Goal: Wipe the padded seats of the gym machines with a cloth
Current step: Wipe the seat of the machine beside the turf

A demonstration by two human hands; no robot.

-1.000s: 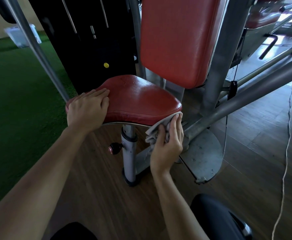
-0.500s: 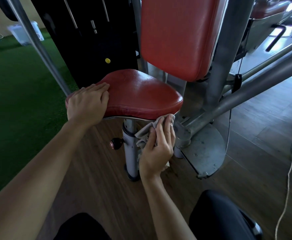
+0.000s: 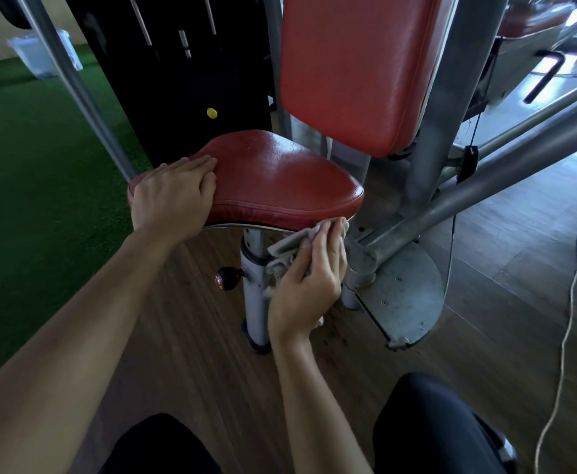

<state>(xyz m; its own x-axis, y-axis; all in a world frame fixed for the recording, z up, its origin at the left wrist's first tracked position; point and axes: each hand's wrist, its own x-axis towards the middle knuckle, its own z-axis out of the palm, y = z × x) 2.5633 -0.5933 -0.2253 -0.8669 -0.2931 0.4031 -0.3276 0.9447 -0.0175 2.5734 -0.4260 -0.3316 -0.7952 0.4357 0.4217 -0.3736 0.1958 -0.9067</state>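
A left hand (image 3: pixel 171 196) rests flat, fingers straight, on a red padded seat (image 3: pixel 280 179). The right hand (image 3: pixel 309 278) grips a grey cloth (image 3: pixel 287 251) against the seat's front underside.

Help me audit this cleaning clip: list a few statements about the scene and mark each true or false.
1. The left hand rests on the left end of the red seat. True.
2. The right hand wipes the top of the seat with the cloth. False: it holds the grey cloth against the seat's lower front edge.
3. The backrest is blue. False: it is red, like the seat.
4. Green turf lies to the left of the machine. True.
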